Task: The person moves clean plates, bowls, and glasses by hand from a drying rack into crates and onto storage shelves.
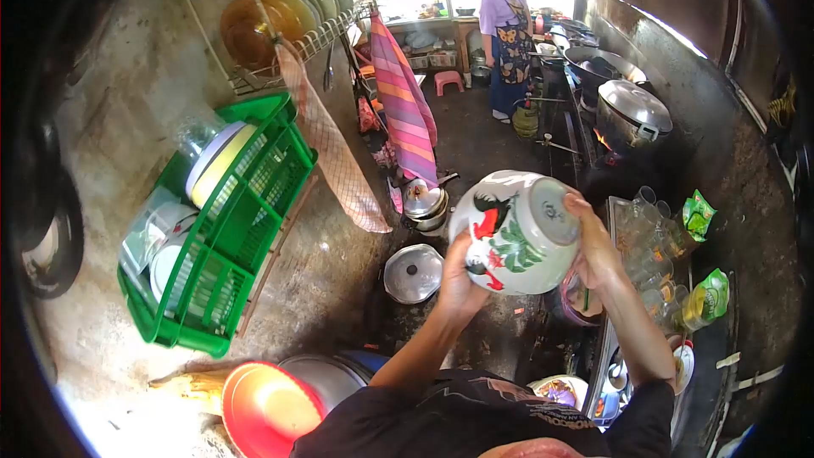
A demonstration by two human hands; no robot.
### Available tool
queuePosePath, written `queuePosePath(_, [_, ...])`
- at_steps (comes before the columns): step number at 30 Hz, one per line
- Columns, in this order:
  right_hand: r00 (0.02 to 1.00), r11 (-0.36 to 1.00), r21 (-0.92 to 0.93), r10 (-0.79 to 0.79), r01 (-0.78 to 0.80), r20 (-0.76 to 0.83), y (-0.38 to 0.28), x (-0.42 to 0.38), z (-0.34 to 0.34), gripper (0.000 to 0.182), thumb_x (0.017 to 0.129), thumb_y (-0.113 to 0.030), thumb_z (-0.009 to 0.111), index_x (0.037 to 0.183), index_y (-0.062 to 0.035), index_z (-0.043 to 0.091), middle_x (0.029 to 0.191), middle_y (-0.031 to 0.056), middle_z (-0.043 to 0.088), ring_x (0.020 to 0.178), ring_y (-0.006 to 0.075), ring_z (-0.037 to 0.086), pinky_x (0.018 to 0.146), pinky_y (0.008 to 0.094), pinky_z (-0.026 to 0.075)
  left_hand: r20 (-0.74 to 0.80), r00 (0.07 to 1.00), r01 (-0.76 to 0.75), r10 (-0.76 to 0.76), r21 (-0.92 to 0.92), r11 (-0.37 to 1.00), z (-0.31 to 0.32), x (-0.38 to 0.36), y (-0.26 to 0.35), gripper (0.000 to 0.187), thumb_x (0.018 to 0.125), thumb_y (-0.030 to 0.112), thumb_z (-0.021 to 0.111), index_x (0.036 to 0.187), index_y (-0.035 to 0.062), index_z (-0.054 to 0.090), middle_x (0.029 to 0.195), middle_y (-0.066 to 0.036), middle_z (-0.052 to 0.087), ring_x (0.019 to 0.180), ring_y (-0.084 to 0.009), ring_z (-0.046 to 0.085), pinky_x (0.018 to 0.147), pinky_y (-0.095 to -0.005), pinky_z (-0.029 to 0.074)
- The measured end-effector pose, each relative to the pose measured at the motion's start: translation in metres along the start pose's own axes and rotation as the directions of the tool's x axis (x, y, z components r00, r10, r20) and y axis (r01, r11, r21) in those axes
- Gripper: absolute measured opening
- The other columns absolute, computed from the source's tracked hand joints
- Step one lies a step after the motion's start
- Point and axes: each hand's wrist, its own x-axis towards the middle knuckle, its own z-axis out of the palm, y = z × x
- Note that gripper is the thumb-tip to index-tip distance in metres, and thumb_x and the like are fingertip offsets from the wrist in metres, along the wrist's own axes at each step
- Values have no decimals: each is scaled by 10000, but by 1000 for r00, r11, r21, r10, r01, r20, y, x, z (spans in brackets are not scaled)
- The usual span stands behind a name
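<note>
A white ceramic bowl, painted with a red and black rooster and green leaves, is held up in front of me. It is tilted on its side, with its round foot turned to the upper right. My left hand grips its lower left edge, fingers partly hidden behind it. My right hand is closed around the right side near the foot. Whether another bowl is nested inside cannot be seen.
A green plastic dish rack with bowls hangs at left, below a wire plate shelf. Glasses and green pouches stand at right. A lidded pot sits over flame. Another person stands farther back. A red basin is lower left.
</note>
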Motion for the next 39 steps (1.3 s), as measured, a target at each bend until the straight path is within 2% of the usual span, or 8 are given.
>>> queuePosePath(4, [987,978,-173,136,-120,83,25,63,-10,464,920,-423,495,1256,-104,462,1037,23,578,925,88,574,599,257,512,-7,998,-67,68,48,997,-28,34,20,424,890,294,513,1225,35,502,1162,-94,590,1069,-216,560,965,-387,410])
queuePosePath(7, [963,877,-444,251,-185,95,18,84,-4,531,924,-483,467,1308,-119,424,1103,53,582,1012,113,556,771,295,503,-60,994,-91,95,66,994,-35,43,27,445,897,298,496,1237,11,491,1192,-109,579,1083,-236,559,972,-390,409])
queuePosePath(10, [960,894,-446,85,45,265,26,95,0,577,938,-499,422,1394,-158,327,1362,167,422,1338,260,270,1057,416,249,-100,987,-127,129,29,992,-53,53,31,441,895,296,498,1230,9,495,1204,-115,576,1096,-241,554,975,-397,413])
queuePosePath(14, [840,723,-505,-193,471,507,22,102,15,538,950,-445,428,1401,-178,310,1442,177,324,1405,328,85,1078,427,208,-65,991,-124,116,-143,982,-59,61,48,442,892,310,500,1215,9,519,1212,-125,577,1110,-249,550,988,-408,410])
queuePosePath(17, [810,687,-533,-138,493,570,14,114,26,501,952,-396,451,1384,-174,329,1440,160,337,1408,325,64,1064,430,229,-77,984,-172,160,-182,968,-60,63,57,468,914,350,455,1242,18,497,1230,-144,554,1128,-266,529,999,-420,406])
queuePosePath(22, [804,787,-450,-96,422,587,4,148,47,436,957,-359,458,1325,-128,426,1207,146,519,960,234,553,867,331,415,-190,949,-286,253,-167,944,-56,75,67,453,941,344,399,1239,20,503,1243,-154,545,1136,-282,521,993,-421,409])
queuePosePath(29, [699,519,-562,-102,644,707,-26,248,61,464,940,-387,475,1343,-160,445,1090,190,541,950,267,540,869,348,406,-337,851,-448,403,-66,891,-41,144,82,356,845,261,568,1106,20,592,1102,-101,637,1022,-229,593,948,-384,445])
queuePosePath(39, [472,827,-6,-314,562,824,-69,367,126,424,917,-185,552,1317,-66,478,1154,31,582,909,56,519,827,206,428,-155,711,-698,686,-32,715,8,231,147,354,913,309,518,1141,42,561,1115,-85,626,1030,-223,595,935,-387,464])
